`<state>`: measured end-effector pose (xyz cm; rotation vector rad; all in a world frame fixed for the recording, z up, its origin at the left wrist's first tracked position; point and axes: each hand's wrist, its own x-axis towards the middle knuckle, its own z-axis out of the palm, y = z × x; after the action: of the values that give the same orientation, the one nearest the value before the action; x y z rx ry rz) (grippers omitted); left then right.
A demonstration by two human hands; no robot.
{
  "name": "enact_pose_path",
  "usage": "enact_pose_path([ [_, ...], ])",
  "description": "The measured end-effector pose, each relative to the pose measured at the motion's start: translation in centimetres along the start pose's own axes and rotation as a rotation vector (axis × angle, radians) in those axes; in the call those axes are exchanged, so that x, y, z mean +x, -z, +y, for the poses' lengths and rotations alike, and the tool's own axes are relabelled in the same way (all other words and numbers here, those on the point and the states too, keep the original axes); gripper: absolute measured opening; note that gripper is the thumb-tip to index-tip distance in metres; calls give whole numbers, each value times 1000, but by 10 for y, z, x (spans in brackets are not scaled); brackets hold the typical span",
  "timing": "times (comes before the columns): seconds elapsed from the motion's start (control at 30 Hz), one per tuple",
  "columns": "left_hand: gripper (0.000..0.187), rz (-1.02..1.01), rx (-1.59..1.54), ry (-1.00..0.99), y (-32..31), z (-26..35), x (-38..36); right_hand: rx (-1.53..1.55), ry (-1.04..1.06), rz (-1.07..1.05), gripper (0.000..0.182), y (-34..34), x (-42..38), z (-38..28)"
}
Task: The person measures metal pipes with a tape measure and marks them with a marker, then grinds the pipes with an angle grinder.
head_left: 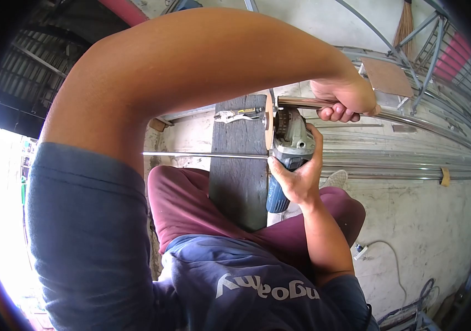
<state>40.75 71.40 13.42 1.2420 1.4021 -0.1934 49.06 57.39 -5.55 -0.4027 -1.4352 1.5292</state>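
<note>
My left arm reaches across the upper view, and my left hand (346, 107) is closed round a shiny metal tube (304, 102). Below it, my right hand (302, 179) grips an angle grinder (290, 149) with a grey head and blue body. The grinder's thin disc (270, 124) stands upright, seen edge-on, beside the tube's left end; whether they touch I cannot tell. Under the tool lies a dark wooden board (238, 187). Locking pliers (238, 115) rest on the board, left of the disc. A thin metal rod (202, 155) crosses the board.
Long metal tubes (390, 165) lie on the floor at the right. A brown square panel (387, 77), a metal frame (438, 41) and a broom (405, 27) are at the upper right. A cable with a plug (360, 251) lies at the lower right. My crossed legs flank the board.
</note>
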Motion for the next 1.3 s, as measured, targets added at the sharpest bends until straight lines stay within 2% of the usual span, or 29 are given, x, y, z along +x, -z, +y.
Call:
enact_pose_path([
  [0.33, 35, 48, 36, 0, -1, -3, -1, 24, -45, 17, 86, 5, 1, -4],
  [0.43, 36, 58, 53, -15, -3, -4, -3, 89, -133, 30, 86, 3, -1, -7],
  [0.93, 42, 163, 152, -41, -6, -10, 3, 105, -109, 28, 86, 3, 0, 2],
  [1.07, 44, 231, 249, 1, -10, -9, 1, 3, -53, 14, 85, 6, 1, 9],
  [1.17, 69, 235, 445, 34, -13, -1, -3, 50, -129, 36, 86, 6, 1, 1],
  [1.3, 69, 285, 614, -17, -18, -3, -6, 13, -112, 42, 88, 7, 2, 4],
])
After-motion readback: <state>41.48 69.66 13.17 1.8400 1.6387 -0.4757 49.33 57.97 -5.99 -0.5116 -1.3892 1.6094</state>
